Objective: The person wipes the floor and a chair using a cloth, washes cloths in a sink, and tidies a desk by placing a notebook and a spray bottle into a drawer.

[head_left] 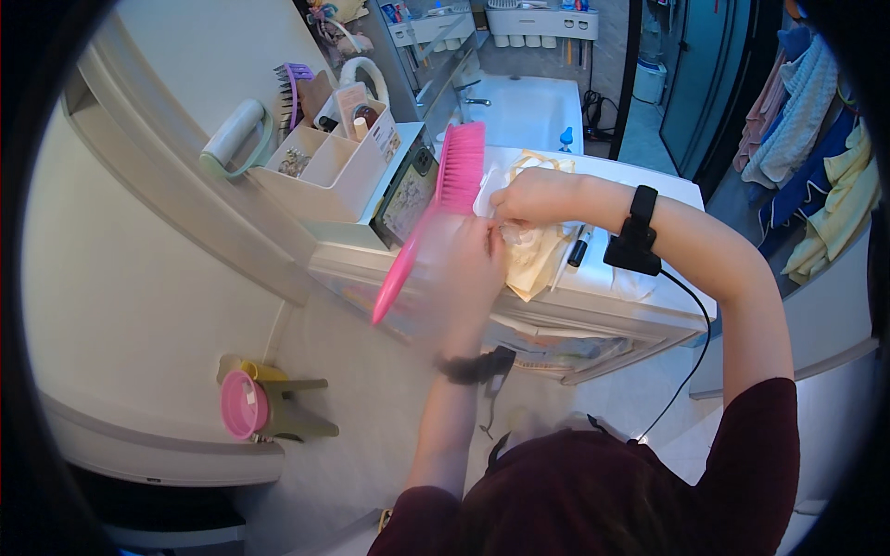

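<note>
Pale yellow sheet (532,275) lies on the white cabinet top (675,193), partly covered by the right hand (540,196), whose fingers curl inward; the blurred left hand (475,252) is close beside it, near the pink brush (461,171); I cannot tell what either hand's fingers hold

Pale yellow sheet-like piece (530,281), creased, lying on white desk (669,183), partly covered by right hand (542,196), translucent whitish piece (522,235), crumpled, atop the yellow, just beside both hands, exact form unclear.
</note>
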A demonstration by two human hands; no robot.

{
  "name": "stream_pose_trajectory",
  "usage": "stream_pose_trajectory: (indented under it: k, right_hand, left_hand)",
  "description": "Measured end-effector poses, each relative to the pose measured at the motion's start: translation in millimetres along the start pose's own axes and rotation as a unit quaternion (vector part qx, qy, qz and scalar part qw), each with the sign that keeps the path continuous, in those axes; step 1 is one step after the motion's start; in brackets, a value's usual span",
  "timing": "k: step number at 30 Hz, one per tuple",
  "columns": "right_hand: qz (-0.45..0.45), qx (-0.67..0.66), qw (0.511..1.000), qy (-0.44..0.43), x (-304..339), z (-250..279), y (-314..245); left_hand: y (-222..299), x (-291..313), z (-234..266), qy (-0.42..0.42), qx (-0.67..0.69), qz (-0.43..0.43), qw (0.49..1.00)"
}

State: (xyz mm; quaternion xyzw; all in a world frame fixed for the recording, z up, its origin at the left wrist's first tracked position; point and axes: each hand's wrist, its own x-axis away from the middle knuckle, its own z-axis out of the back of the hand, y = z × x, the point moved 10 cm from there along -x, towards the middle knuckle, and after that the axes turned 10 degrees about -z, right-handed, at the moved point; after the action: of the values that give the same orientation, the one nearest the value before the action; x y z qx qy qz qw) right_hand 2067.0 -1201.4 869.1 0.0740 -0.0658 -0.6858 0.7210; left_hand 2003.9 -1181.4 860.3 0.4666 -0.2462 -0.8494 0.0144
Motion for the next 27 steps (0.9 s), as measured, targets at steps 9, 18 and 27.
stream_pose_trajectory:
  k: [9,18,27]
  right_hand:
    - [-0.026,-0.002,0.999,0.036,10.8,17.0,8.6]
    - [-0.128,-0.202,0.964,0.118,22.6,17.6,25.1]
    - [-0.148,-0.258,0.936,0.189,29.9,52.7,46.6]
  left_hand:
    - [0.9,2.3,4.9,0.027,0.020,-0.002,0.999]
    - [4.3,1.6,4.3,0.029,0.005,-0.008,1.000]
    - [0.0,3.6,-0.5,-0.001,-0.007,0.017,1.000]
